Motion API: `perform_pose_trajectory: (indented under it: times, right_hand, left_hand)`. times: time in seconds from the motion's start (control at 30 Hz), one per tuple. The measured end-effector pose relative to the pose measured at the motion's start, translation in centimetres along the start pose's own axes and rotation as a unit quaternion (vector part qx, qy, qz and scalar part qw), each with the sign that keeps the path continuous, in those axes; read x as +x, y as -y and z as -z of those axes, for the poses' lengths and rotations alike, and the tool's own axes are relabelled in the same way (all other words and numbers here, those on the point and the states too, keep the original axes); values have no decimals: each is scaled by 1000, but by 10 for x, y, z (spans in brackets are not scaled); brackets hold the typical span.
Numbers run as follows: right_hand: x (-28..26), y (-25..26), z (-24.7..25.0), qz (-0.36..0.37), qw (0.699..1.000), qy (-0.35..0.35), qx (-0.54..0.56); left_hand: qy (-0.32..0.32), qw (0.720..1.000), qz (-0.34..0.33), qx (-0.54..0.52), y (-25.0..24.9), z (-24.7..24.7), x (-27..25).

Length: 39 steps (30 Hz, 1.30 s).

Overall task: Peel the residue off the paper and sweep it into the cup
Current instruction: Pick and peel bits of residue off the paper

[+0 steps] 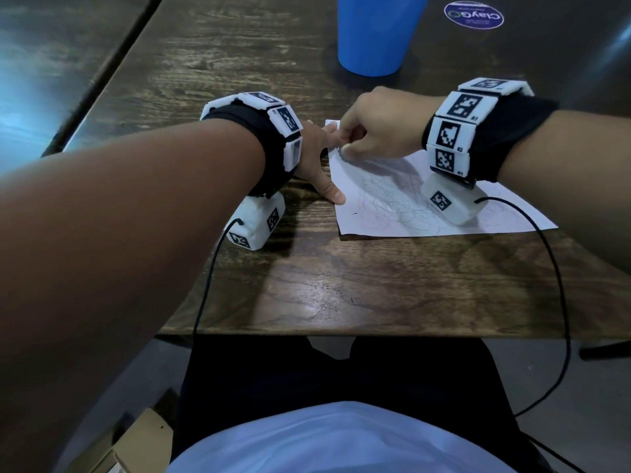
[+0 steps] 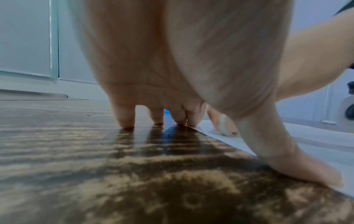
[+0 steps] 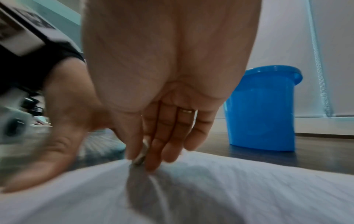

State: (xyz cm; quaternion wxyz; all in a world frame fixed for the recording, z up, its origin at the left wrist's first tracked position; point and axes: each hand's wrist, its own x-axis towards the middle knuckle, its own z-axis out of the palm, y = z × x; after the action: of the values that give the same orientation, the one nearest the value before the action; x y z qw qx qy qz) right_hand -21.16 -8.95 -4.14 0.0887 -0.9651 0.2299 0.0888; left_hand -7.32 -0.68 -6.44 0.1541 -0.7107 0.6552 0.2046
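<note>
A white paper (image 1: 409, 199) with pen scribbles lies on the wooden table (image 1: 307, 285). My left hand (image 1: 324, 165) is spread flat, thumb on the paper's left edge, straight fingertips (image 2: 126, 122) pressing the table and the far corner. My right hand (image 1: 351, 145) is curled over the far left corner of the paper (image 3: 229, 189), which bunches up under it. Its thumb and fingers pinch a small pale grey bit of residue (image 3: 139, 157) right at the sheet. The blue cup (image 1: 375, 35) stands upright beyond both hands, to the right of my right hand (image 3: 262, 109).
A round sticker (image 1: 474, 14) sits on a dark surface at the far right. Black cables hang from both wrist units over the table's near edge. A cardboard box (image 1: 143, 442) is on the floor at the lower left.
</note>
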Motion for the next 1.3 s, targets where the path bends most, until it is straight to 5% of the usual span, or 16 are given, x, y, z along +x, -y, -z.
perform_pose_trajectory:
  times: [0.17,0.47,0.73,1.07,1.3]
  right_hand:
    - [-6,11,-3,59,996,66,-27]
    - [10,-8,2,-48,997,-21,-53]
    - [-1,3,3,38,998,47,-17]
    - [18,-12,9,-95,993,-61,-31]
    - [14,-13,9,-40,999,-5,19]
  left_hand:
    - [-1,1000,-4,-14,-4,1,-2]
    - [-5,1000,11,-7,1,-3,1]
    - [-2,1000,-16,-18,2,-2,0]
    - [-2,1000,-5,-5,3,-5,3]
    - [-4,1000,-3,3,3,-6,3]
